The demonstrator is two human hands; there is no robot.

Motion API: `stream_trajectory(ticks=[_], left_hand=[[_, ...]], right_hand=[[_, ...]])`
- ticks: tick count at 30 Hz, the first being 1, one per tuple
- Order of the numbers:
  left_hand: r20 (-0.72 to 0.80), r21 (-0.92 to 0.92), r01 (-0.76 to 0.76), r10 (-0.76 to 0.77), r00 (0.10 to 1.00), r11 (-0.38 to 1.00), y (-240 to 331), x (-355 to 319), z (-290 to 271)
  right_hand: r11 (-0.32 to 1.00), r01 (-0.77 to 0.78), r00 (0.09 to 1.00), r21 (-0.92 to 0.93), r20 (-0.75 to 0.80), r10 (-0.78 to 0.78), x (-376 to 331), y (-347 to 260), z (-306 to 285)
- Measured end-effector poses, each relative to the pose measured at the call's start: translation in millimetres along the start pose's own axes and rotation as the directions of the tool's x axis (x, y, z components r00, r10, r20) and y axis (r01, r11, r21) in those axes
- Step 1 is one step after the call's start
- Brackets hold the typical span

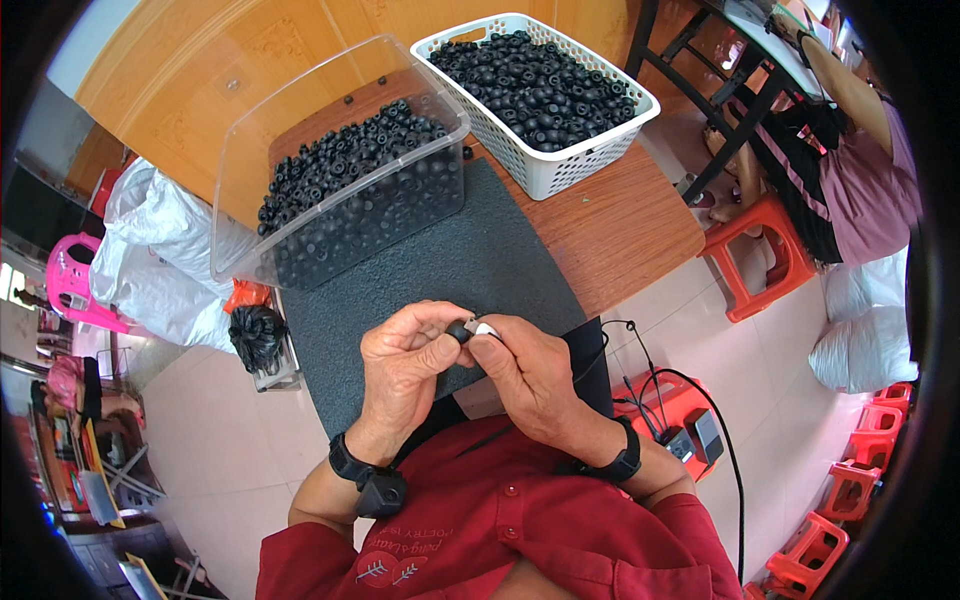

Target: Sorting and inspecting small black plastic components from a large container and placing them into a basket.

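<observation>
1. Fingers [437, 352] of the left hand [402, 362] were bent inward, thumb and forefinger pinching a small black piece [458, 332], rounded in outline.
2. Right hand [532, 365] met the left at the tips. Its thumb and forefinger were pressed close together, with a small white bit [487, 330] showing there; could not tell whether this was gripped or worn on a fingertip.
3. Position of the black piece: between the two hands, above the near part of a dark textured mat [400, 285], in front of the person's red shirt [470, 530].
4. Clear tub [238, 262] stood beyond the hands to the left, holding many small black rings.
5. White basket [545, 180] stood to the right of the tub on the wooden table [630, 225], heaped with similar black pieces.
6. Both wrists bore black straps; a dark box [380, 492] was fixed to the left one.
7. Black plastic bag [257, 335] lay left of the mat, near large white sacks [165, 260].
8. Red stool [690, 400] at right carried cables and small dark devices. Farther off, another person in a pink top [870, 215] sat near an orange-red stool [765, 255].
</observation>
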State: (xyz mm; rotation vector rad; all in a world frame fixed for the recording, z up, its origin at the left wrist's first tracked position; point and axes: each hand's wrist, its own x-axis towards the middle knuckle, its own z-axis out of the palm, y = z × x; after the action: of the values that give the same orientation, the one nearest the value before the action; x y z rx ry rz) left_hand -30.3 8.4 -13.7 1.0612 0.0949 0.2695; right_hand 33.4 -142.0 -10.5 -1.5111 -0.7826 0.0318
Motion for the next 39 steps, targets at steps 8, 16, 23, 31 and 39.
stream_trajectory(ticks=[8,16,23,31,39], left_hand=[[-0.019,-0.001,-0.014,0.014,1.000,1.000,-1.8,-2.1,3.6],[-0.044,-0.017,0.031,-0.032,0.999,0.999,-2.1,-4.7,3.1],[-0.010,-0.070,0.007,-0.008,1.000,0.998,-3.3,-3.7,5.3],[-0.017,-0.054,0.043,-0.044,0.999,0.998,-4.8,-4.0,2.8],[-0.003,-0.071,0.036,-0.036,0.999,0.997,-5.4,-4.0,3.7]], right_hand=[[0.999,0.022,1.000,-0.041,-0.012,-0.022,-3.9,3.7,2.5],[0.972,0.089,0.996,-0.216,0.018,-0.087,-3.4,-0.9,-0.6],[0.989,0.067,0.995,-0.135,-0.071,-0.077,-2.8,2.2,0.5],[0.982,0.088,0.995,-0.170,-0.033,-0.095,-3.4,5.6,0.1],[0.975,0.098,0.994,-0.200,-0.031,-0.106,-3.3,4.8,-1.5]])
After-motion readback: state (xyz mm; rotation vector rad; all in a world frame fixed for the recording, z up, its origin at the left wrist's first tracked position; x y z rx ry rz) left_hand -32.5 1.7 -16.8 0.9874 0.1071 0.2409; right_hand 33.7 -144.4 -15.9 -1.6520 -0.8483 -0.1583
